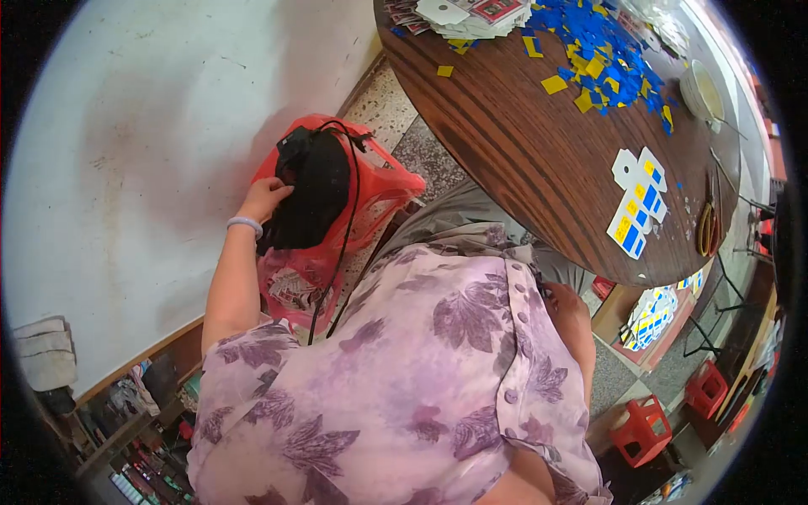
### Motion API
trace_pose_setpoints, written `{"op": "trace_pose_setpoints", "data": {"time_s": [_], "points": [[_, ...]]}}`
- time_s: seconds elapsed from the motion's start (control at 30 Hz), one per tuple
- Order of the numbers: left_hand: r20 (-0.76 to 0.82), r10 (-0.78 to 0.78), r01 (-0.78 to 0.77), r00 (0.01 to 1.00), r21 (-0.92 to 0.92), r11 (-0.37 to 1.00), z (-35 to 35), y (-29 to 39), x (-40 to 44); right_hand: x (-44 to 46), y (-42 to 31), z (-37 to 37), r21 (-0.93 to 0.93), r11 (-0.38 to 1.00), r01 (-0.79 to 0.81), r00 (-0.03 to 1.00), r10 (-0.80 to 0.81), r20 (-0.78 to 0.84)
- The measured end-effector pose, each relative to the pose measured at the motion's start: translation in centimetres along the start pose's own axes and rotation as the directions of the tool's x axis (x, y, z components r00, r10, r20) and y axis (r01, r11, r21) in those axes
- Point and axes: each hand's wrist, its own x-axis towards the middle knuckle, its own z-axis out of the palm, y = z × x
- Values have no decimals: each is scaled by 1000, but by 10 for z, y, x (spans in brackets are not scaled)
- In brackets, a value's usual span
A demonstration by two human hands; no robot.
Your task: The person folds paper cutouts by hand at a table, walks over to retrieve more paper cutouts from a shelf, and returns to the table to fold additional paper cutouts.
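My left hand (265, 199), with a bracelet at the wrist, has its fingers closed at the edge of a black fabric bag (318, 189). A thin black cord runs down along the bag. Under and around it spreads a red plastic bag (394, 178), with printed pieces showing through its lower part. My right hand (555, 296) is low beside my shirt, near the table's edge; its fingers are dark and mostly hidden. On the round wooden table (497, 151) lie white, blue and yellow printed cards (637, 206) and scissors (707, 229).
Blue and yellow scraps (602, 63) cover the table's far side, beside a stack of white cards (471, 18) and a bowl (702, 91). A box of printed cards (650, 318) and red stools (641, 431) stand at the right. A white wall (168, 151) rises at the left.
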Motion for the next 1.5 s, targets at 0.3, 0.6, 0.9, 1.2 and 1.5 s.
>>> {"op": "trace_pose_setpoints", "data": {"time_s": [0.3,0.6,0.9,1.2,1.5], "points": [[-444,404,-192,800,449,873,-10,26,14,0,-10,-6,-46,998,32,999,-33,-23],[-187,669,-403,719,672,621,42,108,58,-20,-46,-42,40,999,-27,999,29,-31],[-64,490,-343,869,635,692,38,108,68,-62,-31,-85,270,959,82,850,74,-521],[-457,816,-619,353,540,570,28,167,-2,-5,-21,-85,-245,960,137,566,-279,-776],[16,991,-956,-131,263,-131,155,330,-187,-14,-4,-65,-306,951,47,615,-269,-742]]}}
